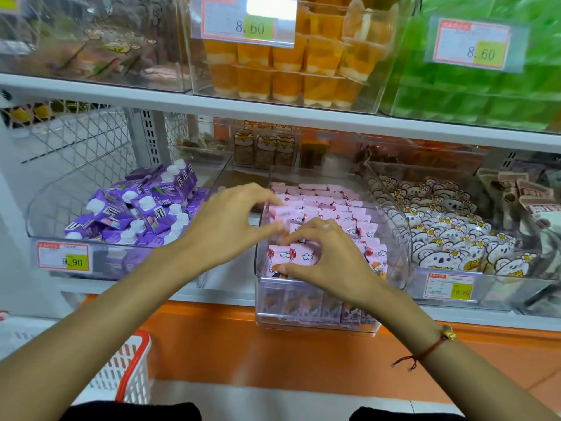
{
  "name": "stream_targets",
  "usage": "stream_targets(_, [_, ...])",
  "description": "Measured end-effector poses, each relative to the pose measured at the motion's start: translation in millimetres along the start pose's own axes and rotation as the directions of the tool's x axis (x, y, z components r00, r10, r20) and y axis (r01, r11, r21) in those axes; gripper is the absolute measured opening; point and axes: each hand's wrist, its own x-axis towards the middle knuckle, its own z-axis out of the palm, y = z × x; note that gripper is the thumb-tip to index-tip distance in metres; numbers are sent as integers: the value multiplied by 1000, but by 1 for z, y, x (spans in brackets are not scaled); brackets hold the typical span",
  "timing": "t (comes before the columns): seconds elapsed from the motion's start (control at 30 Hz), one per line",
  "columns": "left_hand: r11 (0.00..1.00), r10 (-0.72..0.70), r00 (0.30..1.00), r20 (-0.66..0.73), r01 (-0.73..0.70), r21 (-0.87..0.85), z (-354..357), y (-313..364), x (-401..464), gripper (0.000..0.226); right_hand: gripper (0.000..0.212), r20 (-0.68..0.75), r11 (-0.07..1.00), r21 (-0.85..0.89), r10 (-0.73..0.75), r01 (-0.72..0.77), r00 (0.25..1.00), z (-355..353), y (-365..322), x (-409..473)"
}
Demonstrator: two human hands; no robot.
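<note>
Status of work: the pink packets point(334, 208) stand in upright rows that fill the clear bin point(315, 325) from its back wall to its front wall. The rear and middle rows look even, so I judge the filling largely done. What is left, by my estimate, is to square the front row, where the packets just behind the front wall lean unevenly. After that the bin needs sliding back, since its front end overhangs the shelf edge point(212, 294). Hand pose: my right hand point(328, 256) is over the front of the bin, palm down. The thumb is set against the face of the front-row packets and the forefinger is curled over their tops, so these fingers are pinching pink packets. My left hand point(230, 226) is over the bin's left wall, about midway along it, arched, with the fingers curved toward the thumb. The tips are blurred, so I cannot tell whether they grasp a packet, the wall, or nothing. Both forearms reach in from in front of the bin. Left of the bin lie purple cartons point(145, 208). Right of it are koala-print packets point(449, 238), and above it orange jelly cups point(303, 65). Below and left of it is a white basket point(127, 369).
</note>
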Motion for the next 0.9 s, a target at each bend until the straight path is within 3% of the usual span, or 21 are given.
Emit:
stream_targets(0.07, [978,-24,997,73,9,206,6,0,1,26,36,21,1000,15,-1,1,1000,-1,2,-1])
stream_targets(0.17, [984,-14,1000,9,12,177,8,1,-2,27,36,36,1000,19,-8,7,999,0,3,-3])
stream_targets(0.23, [982,58,998,16,-59,177,7,3,-7,25,37,38,1000,16,-4,4,999,-1,4,-4])
stream_targets(0.33, [942,140,974,175,-186,281,11,3,-11,37,38,36,1000,14,-7,7,999,-1,4,-5])
stream_targets(0.43, [914,129,955,266,-219,342,15,-1,-14,46,39,14,1000,-7,16,-16,1000,-2,7,-5])
stream_targets(0.6, [980,129,985,117,-145,136,11,-1,-19,36,30,2,992,-104,72,-71,997,-7,12,-8])
stream_targets(0.7, [996,15,998,-59,-20,-84,2,7,-17,29,34,31,986,-154,64,-58,997,-5,12,-9])
stream_targets(0.77, [955,-66,983,-174,11,-297,-7,16,-15,24,41,39,985,-161,65,-58,997,-7,10,-10])
stream_targets(0.83, [885,-111,964,-240,-14,-466,-14,27,-14,22,57,28,995,-51,83,-81,996,-11,6,-10])
stream_targets(0.9, [832,-119,957,-264,-49,-552,-18,36,-14,23,66,31,966,236,104,-108,994,-17,-6,-11])
